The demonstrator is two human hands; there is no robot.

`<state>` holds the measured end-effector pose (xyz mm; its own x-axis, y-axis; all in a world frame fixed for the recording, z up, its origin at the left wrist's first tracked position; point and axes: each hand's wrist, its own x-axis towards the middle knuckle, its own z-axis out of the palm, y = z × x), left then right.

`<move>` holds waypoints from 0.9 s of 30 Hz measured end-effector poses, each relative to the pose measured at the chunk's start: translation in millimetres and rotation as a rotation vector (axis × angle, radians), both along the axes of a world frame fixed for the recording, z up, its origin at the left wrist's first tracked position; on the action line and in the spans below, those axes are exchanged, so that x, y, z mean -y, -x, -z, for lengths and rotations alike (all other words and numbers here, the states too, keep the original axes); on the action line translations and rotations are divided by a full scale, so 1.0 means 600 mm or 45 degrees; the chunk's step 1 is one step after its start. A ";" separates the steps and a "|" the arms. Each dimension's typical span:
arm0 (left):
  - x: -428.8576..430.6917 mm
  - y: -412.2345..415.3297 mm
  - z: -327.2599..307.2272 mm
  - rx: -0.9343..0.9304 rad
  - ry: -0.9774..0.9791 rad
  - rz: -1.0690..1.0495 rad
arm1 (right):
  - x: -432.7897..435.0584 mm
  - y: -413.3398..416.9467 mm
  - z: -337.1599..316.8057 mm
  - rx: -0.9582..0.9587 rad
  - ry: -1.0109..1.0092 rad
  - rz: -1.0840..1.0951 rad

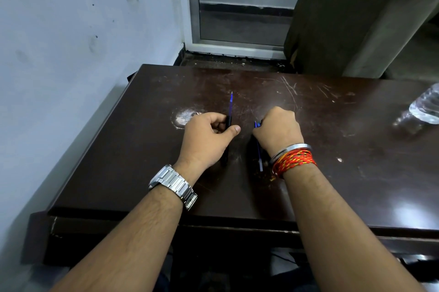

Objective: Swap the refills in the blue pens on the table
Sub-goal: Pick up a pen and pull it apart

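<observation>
On the dark brown table [118, 149] my left hand [206, 135] is closed around a black pen barrel [228, 122]. A thin blue refill [231, 104] sticks out of that barrel, pointing away from me. My right hand [278, 130] is fisted just to the right, with a small blue pen part [257, 124] showing at its thumb side. A second blue pen [259, 156] lies on the table under my right wrist, partly hidden. What the right fist grips inside is covered by the fingers.
A clear plastic water bottle [425, 106] lies at the table's right edge. A worn pale patch [184, 117] marks the tabletop left of my left hand. A white wall runs along the left; a door frame [237, 47] and a curtain [344, 18] stand behind the table.
</observation>
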<state>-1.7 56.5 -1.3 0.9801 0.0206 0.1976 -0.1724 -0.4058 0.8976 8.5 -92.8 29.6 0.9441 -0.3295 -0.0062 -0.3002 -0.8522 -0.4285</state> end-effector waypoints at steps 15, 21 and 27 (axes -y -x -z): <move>0.003 0.007 -0.012 -0.038 -0.009 0.087 | -0.015 -0.003 -0.009 0.534 -0.589 -0.043; 0.001 0.008 -0.013 -0.034 -0.041 0.145 | -0.027 -0.003 -0.017 0.684 -1.168 0.009; 0.002 0.009 -0.012 -0.020 -0.078 0.144 | -0.026 -0.005 -0.017 0.715 -1.274 -0.055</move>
<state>-6.9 55.4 5.7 0.9784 -0.1019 0.1799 -0.2065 -0.4385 0.8747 11.3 -77.0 39.5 0.9069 -0.3817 0.1783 0.1684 -0.0596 -0.9839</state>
